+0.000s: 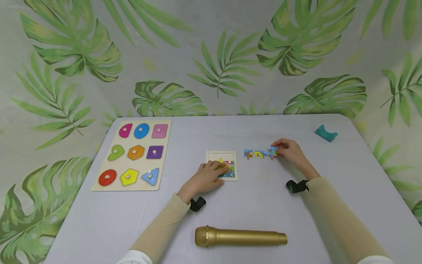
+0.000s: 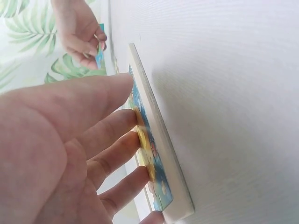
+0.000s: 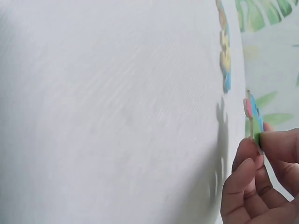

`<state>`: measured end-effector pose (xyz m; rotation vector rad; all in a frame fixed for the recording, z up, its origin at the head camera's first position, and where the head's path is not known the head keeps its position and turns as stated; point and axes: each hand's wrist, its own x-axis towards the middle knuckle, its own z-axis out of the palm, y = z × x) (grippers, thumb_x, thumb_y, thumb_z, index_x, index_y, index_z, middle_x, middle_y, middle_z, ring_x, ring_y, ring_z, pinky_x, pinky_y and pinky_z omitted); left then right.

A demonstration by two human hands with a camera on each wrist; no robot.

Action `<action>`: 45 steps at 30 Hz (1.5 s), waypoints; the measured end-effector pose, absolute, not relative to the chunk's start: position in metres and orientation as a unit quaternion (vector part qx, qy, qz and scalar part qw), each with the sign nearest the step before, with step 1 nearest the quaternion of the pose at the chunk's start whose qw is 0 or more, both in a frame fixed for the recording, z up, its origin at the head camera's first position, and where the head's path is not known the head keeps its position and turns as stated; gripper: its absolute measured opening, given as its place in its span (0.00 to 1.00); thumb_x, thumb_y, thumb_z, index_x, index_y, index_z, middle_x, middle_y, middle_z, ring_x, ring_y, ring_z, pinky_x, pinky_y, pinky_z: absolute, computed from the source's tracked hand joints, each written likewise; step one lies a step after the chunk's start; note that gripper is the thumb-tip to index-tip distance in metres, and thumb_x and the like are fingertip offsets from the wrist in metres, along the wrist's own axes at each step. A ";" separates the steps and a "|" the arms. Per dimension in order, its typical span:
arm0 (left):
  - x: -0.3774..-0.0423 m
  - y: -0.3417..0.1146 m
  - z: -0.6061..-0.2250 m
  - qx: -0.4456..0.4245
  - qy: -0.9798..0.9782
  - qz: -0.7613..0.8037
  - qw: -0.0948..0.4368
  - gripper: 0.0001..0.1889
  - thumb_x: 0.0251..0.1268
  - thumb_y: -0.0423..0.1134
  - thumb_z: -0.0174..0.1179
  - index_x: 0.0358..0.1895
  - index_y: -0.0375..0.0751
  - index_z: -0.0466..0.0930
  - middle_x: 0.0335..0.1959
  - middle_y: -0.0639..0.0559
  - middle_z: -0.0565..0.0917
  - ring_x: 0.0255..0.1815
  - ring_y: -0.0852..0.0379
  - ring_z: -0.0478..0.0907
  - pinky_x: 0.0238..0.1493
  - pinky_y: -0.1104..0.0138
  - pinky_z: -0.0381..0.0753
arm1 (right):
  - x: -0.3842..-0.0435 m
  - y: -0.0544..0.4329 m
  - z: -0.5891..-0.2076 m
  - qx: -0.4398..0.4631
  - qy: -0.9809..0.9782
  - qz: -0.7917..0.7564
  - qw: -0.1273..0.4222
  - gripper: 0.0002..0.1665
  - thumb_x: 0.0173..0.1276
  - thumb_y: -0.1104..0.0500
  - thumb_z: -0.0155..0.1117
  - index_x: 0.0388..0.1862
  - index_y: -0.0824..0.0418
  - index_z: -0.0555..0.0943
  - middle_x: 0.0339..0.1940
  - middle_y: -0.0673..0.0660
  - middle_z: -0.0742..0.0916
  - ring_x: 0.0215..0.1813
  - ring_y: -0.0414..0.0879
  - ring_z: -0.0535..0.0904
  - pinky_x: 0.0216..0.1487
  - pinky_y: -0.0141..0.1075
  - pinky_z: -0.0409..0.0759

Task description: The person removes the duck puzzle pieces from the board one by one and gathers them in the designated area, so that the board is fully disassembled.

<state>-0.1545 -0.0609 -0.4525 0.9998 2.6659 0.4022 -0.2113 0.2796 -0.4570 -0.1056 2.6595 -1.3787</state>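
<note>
My right hand (image 1: 292, 153) pinches a blue, green and pink jigsaw piece (image 1: 272, 151) between thumb and fingers, lifted off the table in the right wrist view. Just left of it, joined jigsaw pieces (image 1: 255, 154) with blue, orange and yellow print lie flat on the cloth. My left hand (image 1: 205, 178) rests its fingertips on a small wooden puzzle tray (image 1: 221, 153). Inside the tray, colourful pieces (image 1: 232, 170) fill the nearer part, while bare wood shows at the far part. In the left wrist view, the extended fingers (image 2: 112, 126) touch the printed surface; the hand partly covers it.
A shape board (image 1: 110, 155) with coloured knobbed pieces lies at the left. Nearest me is a gold microphone (image 1: 245, 237) on its side. A teal curved block (image 1: 325, 133) sits at the far right. Behind the table hangs a leaf-patterned cloth (image 1: 227, 55).
</note>
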 end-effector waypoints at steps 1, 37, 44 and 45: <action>-0.154 -0.061 -0.453 0.344 0.919 0.139 0.133 0.26 0.73 0.47 0.51 0.71 0.47 0.64 0.70 0.49 0.64 0.68 0.46 0.58 0.62 0.49 0.60 | -0.211 0.282 -0.458 -0.034 0.887 -0.454 0.073 0.14 0.67 0.69 0.54 0.50 0.72 0.78 0.46 0.68 0.82 0.36 0.45 0.75 0.33 0.34 0.77; -0.155 -0.071 -0.460 0.350 0.899 0.219 0.143 0.25 0.71 0.44 0.54 0.70 0.48 0.67 0.72 0.43 0.58 0.72 0.41 0.52 0.67 0.47 0.54 | -0.211 0.242 -0.458 -0.114 0.910 -0.396 0.045 0.09 0.63 0.71 0.59 0.43 0.69 0.78 0.40 0.65 0.82 0.37 0.55 0.78 0.30 0.36 0.76; -0.153 -0.071 -0.460 0.353 0.900 0.215 0.138 0.25 0.71 0.44 0.55 0.69 0.47 0.68 0.70 0.40 0.59 0.70 0.40 0.55 0.67 0.47 0.55 | -0.205 0.197 -0.455 -0.161 0.885 -0.428 0.091 0.09 0.62 0.70 0.61 0.42 0.66 0.80 0.41 0.61 0.83 0.39 0.52 0.77 0.34 0.36 0.76; -0.153 -0.070 -0.460 0.353 0.900 0.214 0.138 0.25 0.71 0.44 0.55 0.69 0.47 0.68 0.70 0.40 0.59 0.70 0.40 0.55 0.67 0.48 0.55 | -0.204 0.191 -0.455 -0.171 0.881 -0.431 0.096 0.09 0.62 0.71 0.61 0.41 0.66 0.80 0.41 0.60 0.83 0.38 0.52 0.76 0.35 0.37 0.76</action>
